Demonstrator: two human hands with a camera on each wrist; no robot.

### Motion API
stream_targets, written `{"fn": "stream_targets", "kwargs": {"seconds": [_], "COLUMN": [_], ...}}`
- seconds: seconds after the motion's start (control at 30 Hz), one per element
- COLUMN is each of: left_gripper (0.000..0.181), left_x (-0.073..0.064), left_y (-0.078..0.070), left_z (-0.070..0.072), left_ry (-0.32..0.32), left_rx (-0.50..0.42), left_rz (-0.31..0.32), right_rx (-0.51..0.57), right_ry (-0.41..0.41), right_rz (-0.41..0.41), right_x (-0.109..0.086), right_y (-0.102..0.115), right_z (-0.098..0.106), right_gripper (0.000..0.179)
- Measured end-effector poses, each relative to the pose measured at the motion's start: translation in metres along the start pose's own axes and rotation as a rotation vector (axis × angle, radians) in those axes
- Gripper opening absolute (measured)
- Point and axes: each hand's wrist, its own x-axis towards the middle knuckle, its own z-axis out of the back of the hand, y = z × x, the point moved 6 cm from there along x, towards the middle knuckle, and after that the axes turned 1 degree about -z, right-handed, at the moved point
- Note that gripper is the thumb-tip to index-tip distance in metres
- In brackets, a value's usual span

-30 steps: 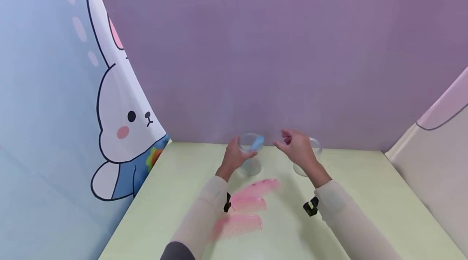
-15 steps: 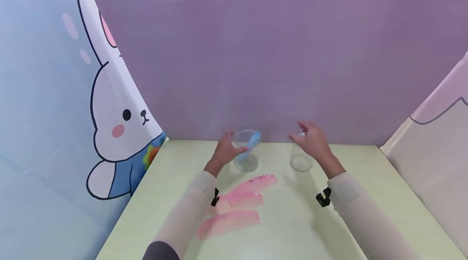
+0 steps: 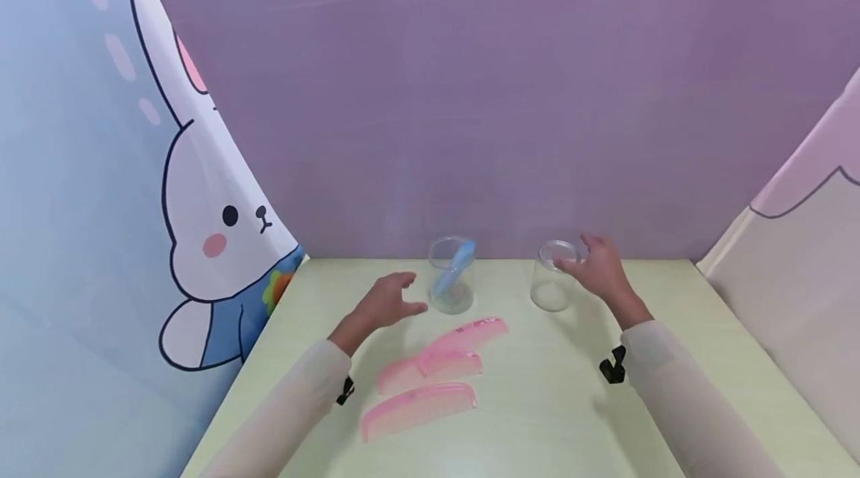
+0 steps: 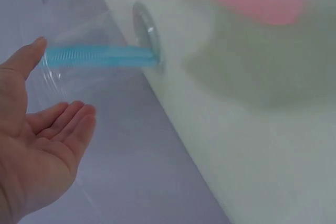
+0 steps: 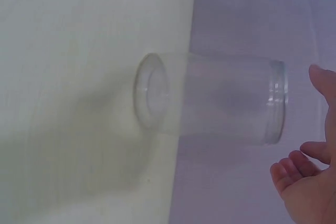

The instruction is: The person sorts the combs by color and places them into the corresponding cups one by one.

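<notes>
Standing upright near the far edge of the pale tabletop (image 3: 537,403), a left container (image 3: 463,290) and a right container (image 3: 549,281), both clear, are flanked by the left hand (image 3: 381,302) and the right hand (image 3: 601,269). In the left container a blue comb (image 3: 454,268) is held aslant, its upper end leaned toward the rim on the side of the right container. Just beside the left container, on its outer side, the left hand is held with thumb and fingers spread. By the rim of the right container the right hand is likewise held with thumb and fingers spread, a gap to the container being shown in the right wrist view. In front of the left container, toward the near edge, a far pink comb (image 3: 470,334) is overlapped with a middle pink comb (image 3: 452,366), and a near pink comb (image 3: 418,405) is laid just in front of them. Both forearms are covered by pale sleeves (image 3: 305,381), with black devices (image 3: 613,367) worn at the wrists. Beyond the far edge a purple backdrop (image 3: 504,104) is hung, and along the left edge a curtain (image 3: 201,261) printed with a rabbit can be seen.
</notes>
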Motion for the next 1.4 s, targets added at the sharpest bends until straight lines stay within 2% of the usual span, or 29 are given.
{"fn": "stream_targets", "kwargs": {"seconds": [0.13, 0.27, 0.37, 0.43, 0.5, 0.63, 0.9, 1.07, 1.2, 1.4], "left_gripper": [0.066, 0.067, 0.067, 0.064, 0.053, 0.036, 0.031, 0.039, 0.040, 0.037], "left_x": [-0.022, -0.036, -0.043, -0.046, -0.047, -0.048, -0.043, -0.038, -0.037, -0.040], "left_y": [-0.001, -0.004, -0.006, -0.007, -0.009, -0.009, -0.011, -0.014, -0.012, -0.008], "left_z": [-0.018, -0.045, -0.064, -0.073, -0.082, -0.094, -0.104, -0.110, -0.109, -0.105], "left_ry": [0.074, 0.145, 0.184, 0.192, 0.189, 0.188, 0.195, 0.208, 0.195, 0.193], "left_rx": [0.018, 0.062, 0.139, 0.183, 0.222, 0.234, 0.257, 0.289, 0.299, 0.316], "left_rz": [-0.039, -0.021, 0.006, 0.015, 0.002, -0.006, -0.002, -0.034, -0.021, 0.007], "right_rx": [0.003, 0.015, 0.020, 0.018, 0.024, 0.027, 0.021, 0.006, 0.004, -0.004], "right_ry": [-0.002, -0.047, -0.078, -0.090, -0.093, -0.105, -0.128, -0.154, -0.157, -0.130], "right_rz": [0.005, 0.038, 0.064, 0.068, 0.071, 0.059, 0.008, -0.009, 0.009, -0.006], "right_x": [-0.001, -0.002, -0.003, -0.004, -0.004, -0.006, -0.006, -0.015, -0.018, -0.023], "right_y": [-0.005, -0.008, -0.010, -0.012, -0.014, -0.018, -0.025, -0.030, -0.028, -0.024], "right_z": [-0.004, -0.006, -0.012, -0.016, -0.021, -0.026, -0.027, -0.023, -0.023, -0.027], "right_gripper": [0.085, 0.064, 0.047, 0.043, 0.043, 0.044, 0.056, 0.056, 0.054, 0.052]}}
